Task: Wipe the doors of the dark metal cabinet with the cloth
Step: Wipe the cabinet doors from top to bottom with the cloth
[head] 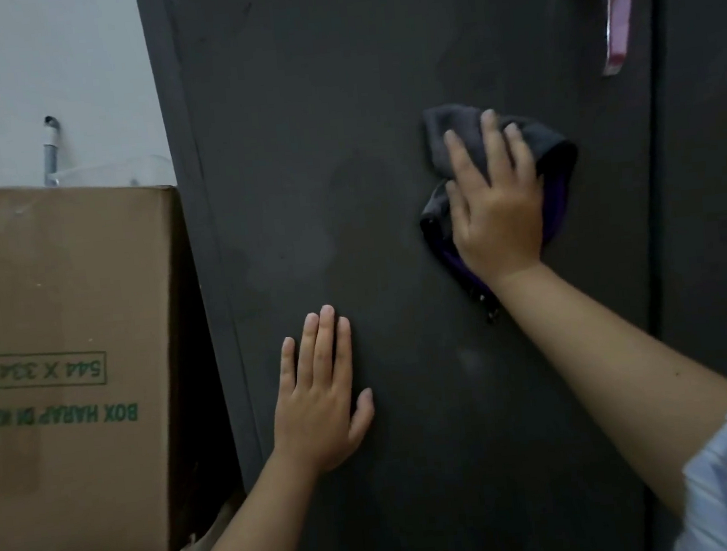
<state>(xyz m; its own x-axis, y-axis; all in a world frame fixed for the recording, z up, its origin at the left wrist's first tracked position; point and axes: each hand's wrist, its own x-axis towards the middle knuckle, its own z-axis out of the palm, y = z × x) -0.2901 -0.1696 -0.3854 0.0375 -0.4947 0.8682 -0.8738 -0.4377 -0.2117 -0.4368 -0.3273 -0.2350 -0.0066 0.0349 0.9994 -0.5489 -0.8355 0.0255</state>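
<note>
The dark metal cabinet's left door (pixel 379 76) fills most of the view, with faint lighter smudges near its middle left. My right hand (pixel 494 202) presses a dark grey cloth with a purple edge (pixel 553 157) flat against the door, fingers straight and spread. The cloth bunches out above and on both sides of the hand. My left hand (pixel 322 404) rests flat on the door lower down, fingers straight and together, holding nothing. A strip of the right door (pixel 708 113) shows at the far right.
A shiny metal handle with a pink strip (pixel 617 11) hangs at the door's upper right. A large cardboard box (pixel 62 323) stands close against the cabinet's left side, with another box below it. A grey pipe (pixel 51 149) runs up the pale wall behind.
</note>
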